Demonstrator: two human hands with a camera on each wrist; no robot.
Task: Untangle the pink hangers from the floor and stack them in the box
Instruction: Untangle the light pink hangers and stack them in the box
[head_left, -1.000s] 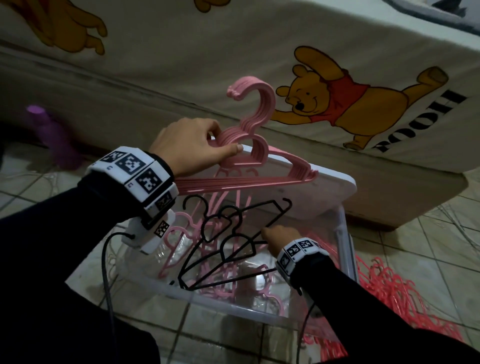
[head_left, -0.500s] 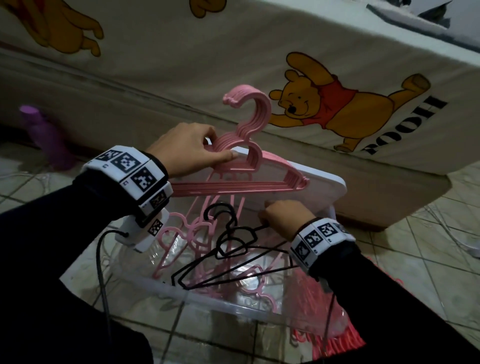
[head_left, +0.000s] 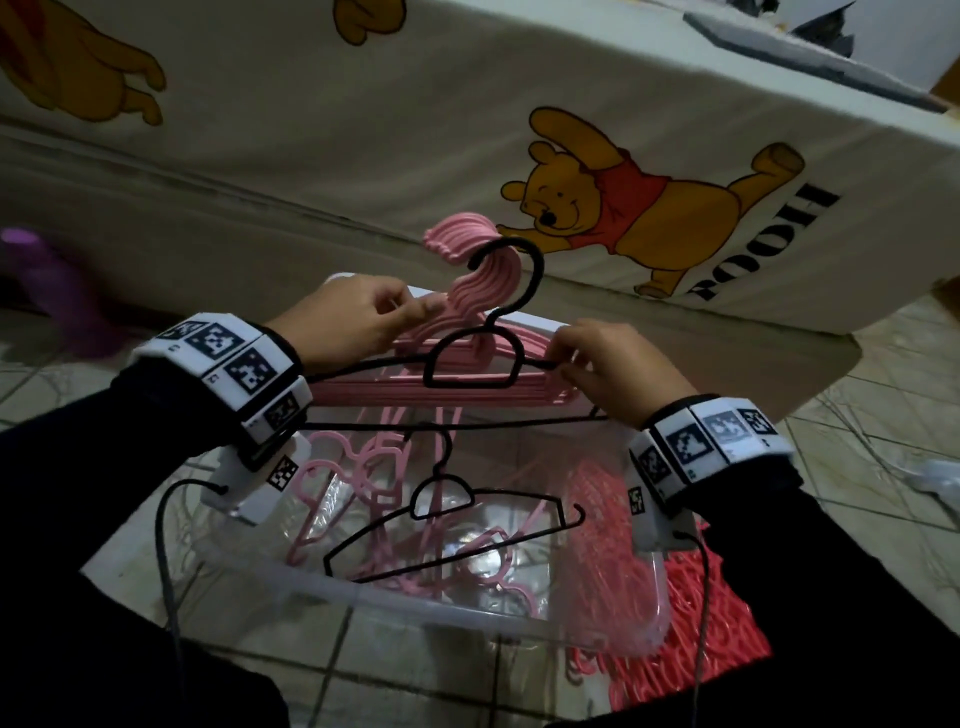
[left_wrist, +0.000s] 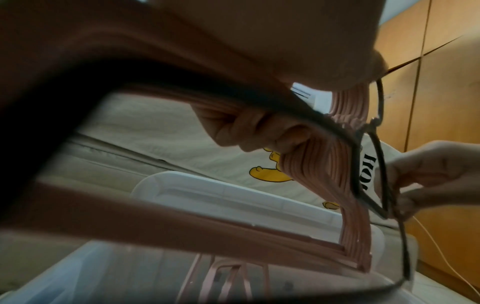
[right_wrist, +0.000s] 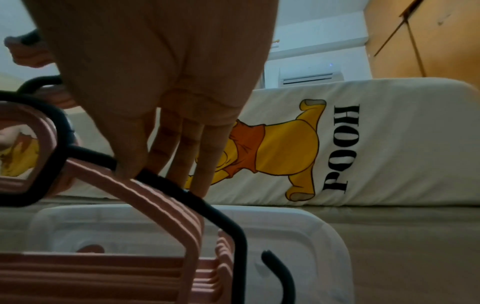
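My left hand (head_left: 363, 322) grips a thick bundle of pink hangers (head_left: 467, 270) near their necks and holds it upright above the clear plastic box (head_left: 467, 618). My right hand (head_left: 582, 358) pinches the right shoulder of a black hanger (head_left: 511, 306) and holds it flat against the near face of the pink bundle (right_wrist: 166, 203). In the right wrist view thumb and fingers close on the black wire (right_wrist: 161, 179). Loose pink hangers (head_left: 374, 467) and a second black hanger (head_left: 452, 519) lie inside the box.
A white lid (head_left: 535, 327) leans behind the box against a bed covered with a cartoon-bear sheet (head_left: 623, 218). A pile of red-pink hangers (head_left: 701, 613) lies on the tiled floor right of the box. A purple object (head_left: 47, 280) stands at far left.
My right hand has lifted a black hanger out of the box and brought it up against the pink bundle. The left hand keeps holding the bundle in about the same place.
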